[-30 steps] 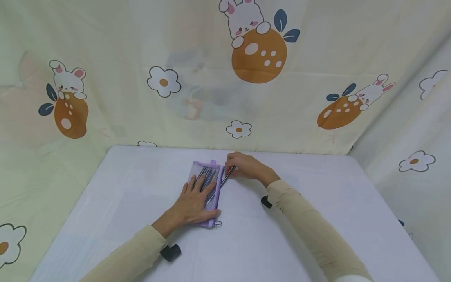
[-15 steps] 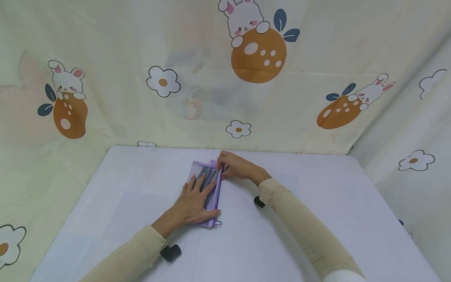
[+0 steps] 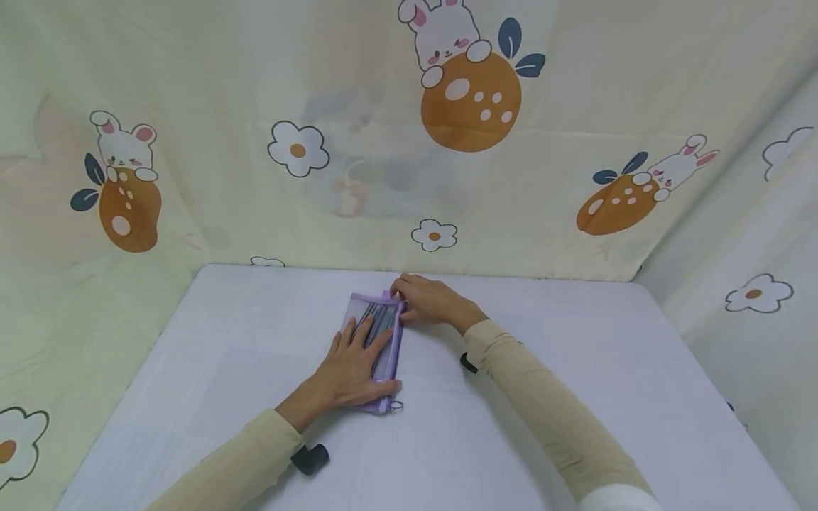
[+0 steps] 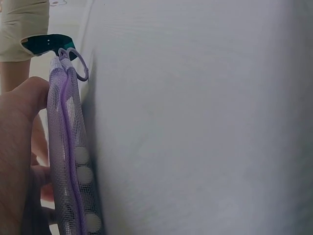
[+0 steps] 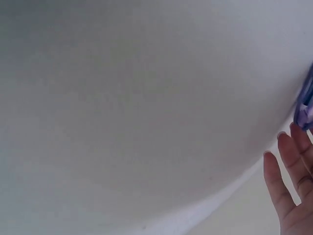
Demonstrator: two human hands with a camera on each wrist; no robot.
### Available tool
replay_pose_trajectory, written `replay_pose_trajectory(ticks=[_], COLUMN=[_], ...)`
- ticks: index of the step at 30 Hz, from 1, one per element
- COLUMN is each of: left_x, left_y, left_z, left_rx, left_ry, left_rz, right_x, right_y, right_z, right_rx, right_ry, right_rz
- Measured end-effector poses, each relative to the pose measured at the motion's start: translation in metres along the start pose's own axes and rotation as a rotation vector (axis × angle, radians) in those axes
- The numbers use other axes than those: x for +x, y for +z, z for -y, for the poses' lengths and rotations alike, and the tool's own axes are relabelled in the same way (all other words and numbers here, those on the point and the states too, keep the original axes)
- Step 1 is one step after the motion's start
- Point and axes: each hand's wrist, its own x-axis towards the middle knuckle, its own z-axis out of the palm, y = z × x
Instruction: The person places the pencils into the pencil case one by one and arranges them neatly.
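Note:
A purple mesh pencil case [image 3: 397, 355] lies on the table with several dark, slim pens [image 3: 382, 318] showing through it. Spread flat, my left hand [image 3: 348, 369] presses on the case, thumb along its zipped side. My right hand [image 3: 436, 301] pinches the far right corner of the case; what lies between thumb and index finger is hidden. In the left wrist view, the zipper [image 4: 68, 127] runs along the case's edge, with white rounded ends [image 4: 84, 175] behind the mesh. The right wrist view has the case's end [image 5: 305, 110] just at the fingertips.
A small ring [image 3: 396, 406] hangs from the near end of the case. The white-covered table [image 3: 549, 397] reaches back to a printed curtain [image 3: 358, 234]. Black wrist devices [image 3: 311, 459] sit under both sleeves.
My right hand has moved left to the case's far corner, and the pen it held outside has slid in. The left hand stays in place on the case.

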Motion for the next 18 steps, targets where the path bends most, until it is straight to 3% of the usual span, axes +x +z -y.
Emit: replay_pose_trajectory(ticks=[9,18], left_x=[0.002,0.003], left_y=[0.000,0.000], left_z=[0.002,0.005], left_rx=[0.000,0.006], left_ry=[0.002,-0.006], left_rz=[-0.015,-0.011], right_x=[-0.017,-0.043], right_y=[-0.014,-0.022], right_z=[-0.005,-0.008], right_rx=[0.103,0.140], right_ry=[0.018,0.052], right_rz=[0.008,-0.008])
